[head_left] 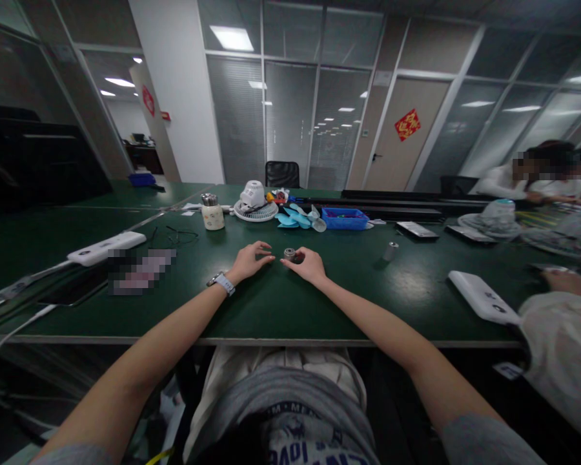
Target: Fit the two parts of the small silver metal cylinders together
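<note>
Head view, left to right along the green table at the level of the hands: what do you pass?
white power strip → left hand → small metal part, at the fingertips of the right hand → silver cylinder → second white power strip

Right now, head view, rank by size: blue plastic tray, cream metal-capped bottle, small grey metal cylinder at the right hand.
blue plastic tray
cream metal-capped bottle
small grey metal cylinder, smallest though nearest the camera
</note>
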The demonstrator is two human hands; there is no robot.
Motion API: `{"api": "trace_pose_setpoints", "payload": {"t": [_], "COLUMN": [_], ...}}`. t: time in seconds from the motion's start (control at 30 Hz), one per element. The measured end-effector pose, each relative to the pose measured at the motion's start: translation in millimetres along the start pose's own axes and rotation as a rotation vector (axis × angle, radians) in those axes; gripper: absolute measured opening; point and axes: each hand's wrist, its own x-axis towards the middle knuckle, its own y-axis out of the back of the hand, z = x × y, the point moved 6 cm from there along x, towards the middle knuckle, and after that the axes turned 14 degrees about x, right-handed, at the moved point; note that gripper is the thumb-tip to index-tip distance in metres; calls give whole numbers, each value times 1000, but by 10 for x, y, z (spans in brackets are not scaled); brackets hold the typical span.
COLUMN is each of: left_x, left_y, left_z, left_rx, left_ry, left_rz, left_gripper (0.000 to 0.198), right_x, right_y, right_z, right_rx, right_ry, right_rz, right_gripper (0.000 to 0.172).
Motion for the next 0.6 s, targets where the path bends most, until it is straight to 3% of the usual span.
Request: {"api": "trace_pose_setpoints", "payload": {"t": [0.27,0.43,0.6], "left_x": [10,9,6], "left_y": [137,147,164], "left_z": [-13,-23,17], "left_rx": [161,181,174], "left_ry": [69,85,86], "left_rz": [156,177,182], "left_gripper": [24,25,28], "right_x": [27,14,-8], "right_y": [-193,-206,-175], "right_z": [100,172,178], "right_rx": [646,981,1140], "right_ry": [-261,-591,-730], "right_rz": [-163,-176,-187], "right_gripper": [23,14,21]}}
